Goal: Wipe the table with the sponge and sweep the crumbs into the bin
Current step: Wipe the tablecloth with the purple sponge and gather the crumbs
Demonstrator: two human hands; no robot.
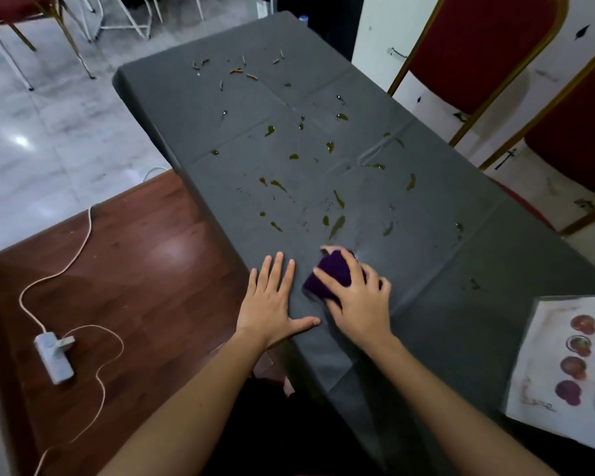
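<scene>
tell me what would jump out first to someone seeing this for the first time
At the near edge of the dark grey table, the left hand lies flat on the cloth while the right hand grips a purple sponge beside it. Beyond them, greenish-yellow smears dot the middle of the table, and thin crumbs lie scattered at its far end.

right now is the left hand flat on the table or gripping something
Flat and open: the left hand lies palm down on the grey tablecloth, fingers straight, holding nothing.
</scene>
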